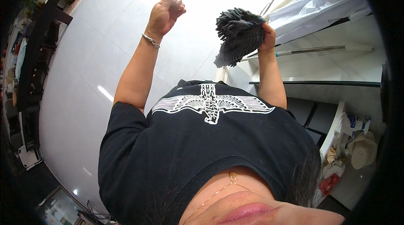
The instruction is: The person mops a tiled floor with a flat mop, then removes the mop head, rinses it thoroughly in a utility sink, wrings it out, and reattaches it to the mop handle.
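Observation:
My right hand [268, 39] grips a dark grey mop pad [240, 35] by its right side. The pad is folded over, with thick fringe strands along its upper left and a ribbed face below. It hangs in the air in front of my chest. My left hand [166, 13] is raised to the left, apart from the pad. Its fingers are curled in and its thumb points up, with nothing showing in it. A braided bracelet [150, 41] circles the left wrist.
A pole [320, 50] with metal and white sections lies behind my right forearm, by a white shelf [336, 71]. White sheeting [311, 10] drapes above it. An open compartment at right holds bags and a pale bowl-shaped item [362, 150]. Dark furniture [35, 56] stands at left beyond pale floor tiles [80, 82].

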